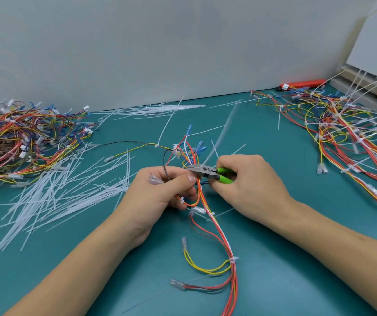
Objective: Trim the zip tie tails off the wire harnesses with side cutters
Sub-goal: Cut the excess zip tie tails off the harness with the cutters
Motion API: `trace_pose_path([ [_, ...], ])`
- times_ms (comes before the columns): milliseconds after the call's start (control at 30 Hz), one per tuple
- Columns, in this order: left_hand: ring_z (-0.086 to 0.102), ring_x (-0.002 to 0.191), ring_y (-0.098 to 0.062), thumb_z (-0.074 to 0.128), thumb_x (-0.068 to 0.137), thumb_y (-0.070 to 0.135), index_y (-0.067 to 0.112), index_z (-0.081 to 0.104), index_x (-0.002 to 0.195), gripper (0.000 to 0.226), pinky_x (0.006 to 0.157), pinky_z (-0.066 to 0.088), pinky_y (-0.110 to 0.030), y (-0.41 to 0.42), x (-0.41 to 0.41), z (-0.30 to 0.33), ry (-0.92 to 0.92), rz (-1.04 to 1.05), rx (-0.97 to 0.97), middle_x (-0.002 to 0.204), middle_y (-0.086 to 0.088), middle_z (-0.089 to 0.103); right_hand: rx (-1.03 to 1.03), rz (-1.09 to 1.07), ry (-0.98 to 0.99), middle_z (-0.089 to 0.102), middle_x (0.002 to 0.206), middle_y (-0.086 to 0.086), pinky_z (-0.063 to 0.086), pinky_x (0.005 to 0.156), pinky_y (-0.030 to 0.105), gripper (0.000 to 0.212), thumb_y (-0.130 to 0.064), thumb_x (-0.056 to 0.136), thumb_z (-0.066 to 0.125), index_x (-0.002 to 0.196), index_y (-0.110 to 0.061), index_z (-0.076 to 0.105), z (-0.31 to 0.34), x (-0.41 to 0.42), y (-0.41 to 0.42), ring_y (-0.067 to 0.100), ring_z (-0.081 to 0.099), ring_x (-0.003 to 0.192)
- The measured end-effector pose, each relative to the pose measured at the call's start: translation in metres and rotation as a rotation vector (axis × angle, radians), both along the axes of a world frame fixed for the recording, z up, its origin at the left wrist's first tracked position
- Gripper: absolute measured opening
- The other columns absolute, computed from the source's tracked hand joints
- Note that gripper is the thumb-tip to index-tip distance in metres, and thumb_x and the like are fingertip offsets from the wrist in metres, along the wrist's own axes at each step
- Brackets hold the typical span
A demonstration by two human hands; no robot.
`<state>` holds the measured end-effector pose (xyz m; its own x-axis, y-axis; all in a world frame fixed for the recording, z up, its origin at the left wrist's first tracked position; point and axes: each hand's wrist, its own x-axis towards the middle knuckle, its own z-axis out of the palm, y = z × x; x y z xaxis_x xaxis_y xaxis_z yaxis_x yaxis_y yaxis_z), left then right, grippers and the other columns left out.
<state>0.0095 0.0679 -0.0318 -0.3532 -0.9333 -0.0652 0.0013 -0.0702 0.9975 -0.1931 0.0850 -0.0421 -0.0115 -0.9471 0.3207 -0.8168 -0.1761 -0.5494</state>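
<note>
My left hand grips a wire harness of red, orange, yellow and white wires at the middle of the green mat. My right hand holds green-handled side cutters, their grey jaws set against the bundle just above my left thumb. A blurred white zip tie tail stands up and to the right from the jaws. The harness runs down to the near edge, with small white ties along it.
A heap of harnesses lies at the left, another pile with long tie tails at the right. Cut white tails are strewn left of my hands and by the back wall. An orange tool lies far right.
</note>
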Motion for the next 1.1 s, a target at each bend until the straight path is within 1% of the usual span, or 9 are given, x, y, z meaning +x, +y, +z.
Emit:
trace_pose_path([
  [100,0.065,0.061,-0.016,0.079,0.08,0.019,0.016,0.079,0.077,0.003,0.052,0.049,-0.021,-0.0002,-0.0001,0.0007,0.007,0.011,0.014,0.072,-0.011,0.069,0.009,-0.008,0.035,0.04,0.054,0.003,0.028,0.047,0.031,0.038,-0.034,0.085,0.066,0.065,-0.017,0.039,0.0006,0.0021,0.0004,0.019,0.034,0.056],
  [200,0.065,0.062,-0.016,0.08,0.083,0.018,0.016,0.079,0.079,0.004,0.053,0.049,-0.021,0.0008,0.0,0.0015,0.009,0.005,0.017,0.073,-0.01,0.069,-0.002,-0.008,-0.007,0.042,0.055,0.002,0.036,0.051,0.035,0.033,-0.033,0.084,0.067,0.066,-0.016,0.044,-0.002,0.0011,0.0008,0.022,0.036,0.058],
  [300,0.064,0.062,-0.017,0.081,0.082,0.02,0.015,0.078,0.079,0.006,0.053,0.049,-0.021,0.0016,0.0007,0.0023,0.01,0.011,0.026,0.072,-0.01,0.068,-0.034,0.024,-0.058,0.062,0.07,-0.01,0.049,0.073,0.039,0.009,-0.034,0.083,0.07,0.082,-0.025,0.068,-0.0027,-0.0007,-0.0004,0.019,0.054,0.077],
  [367,0.063,0.062,-0.016,0.077,0.086,0.018,0.015,0.078,0.078,0.009,0.052,0.049,-0.021,0.0007,0.0014,0.0019,0.015,0.026,0.035,0.071,-0.008,0.067,-0.009,0.031,-0.061,0.071,0.091,-0.016,0.049,0.09,0.042,0.017,-0.034,0.084,0.071,0.1,-0.032,0.075,0.0006,0.0001,-0.0017,0.02,0.059,0.097],
  [433,0.063,0.062,-0.017,0.076,0.087,0.016,0.016,0.077,0.075,0.012,0.052,0.049,-0.021,-0.0006,0.0019,0.0017,0.023,0.03,0.044,0.069,-0.007,0.067,0.004,0.035,-0.059,0.071,0.099,-0.019,0.049,0.096,0.041,0.025,-0.032,0.083,0.071,0.108,-0.034,0.074,0.002,-0.0007,-0.0026,0.017,0.058,0.104],
  [700,0.063,0.06,-0.017,0.068,0.093,0.007,0.003,0.074,0.086,0.01,0.051,0.048,-0.02,-0.0013,0.0002,-0.003,-0.012,0.023,-0.009,0.07,-0.01,0.067,0.004,0.075,-0.022,0.068,0.094,-0.017,0.048,0.09,0.04,0.021,-0.029,0.083,0.07,0.104,-0.033,0.073,-0.0009,-0.002,-0.0019,0.014,0.053,0.098],
  [833,0.064,0.06,-0.016,0.07,0.091,0.008,0.012,0.078,0.078,0.016,0.051,0.049,-0.021,-0.0011,-0.0004,-0.0026,-0.007,0.026,-0.021,0.07,-0.01,0.068,-0.017,0.069,0.009,0.061,0.074,-0.014,0.046,0.076,0.038,0.005,-0.031,0.083,0.07,0.082,-0.029,0.065,-0.0003,0.0,-0.0016,0.017,0.052,0.082],
  [933,0.064,0.06,-0.016,0.072,0.089,0.012,0.014,0.077,0.078,0.013,0.051,0.049,-0.021,-0.0008,-0.001,-0.0024,0.0,0.018,-0.02,0.07,-0.01,0.068,-0.009,0.018,0.007,0.047,0.056,-0.001,0.036,0.054,0.034,0.03,-0.035,0.084,0.069,0.067,-0.02,0.048,-0.002,-0.0002,-0.002,0.021,0.043,0.061],
  [1100,0.063,0.061,-0.016,0.076,0.079,0.026,0.011,0.076,0.083,0.015,0.051,0.047,-0.02,0.0007,-0.0016,0.0004,0.022,0.017,-0.001,0.07,-0.008,0.068,-0.049,-0.009,0.003,0.044,0.055,0.002,0.034,0.05,0.033,0.033,-0.038,0.083,0.066,0.066,-0.02,0.043,-0.0049,0.0013,0.0003,0.023,0.04,0.058],
])
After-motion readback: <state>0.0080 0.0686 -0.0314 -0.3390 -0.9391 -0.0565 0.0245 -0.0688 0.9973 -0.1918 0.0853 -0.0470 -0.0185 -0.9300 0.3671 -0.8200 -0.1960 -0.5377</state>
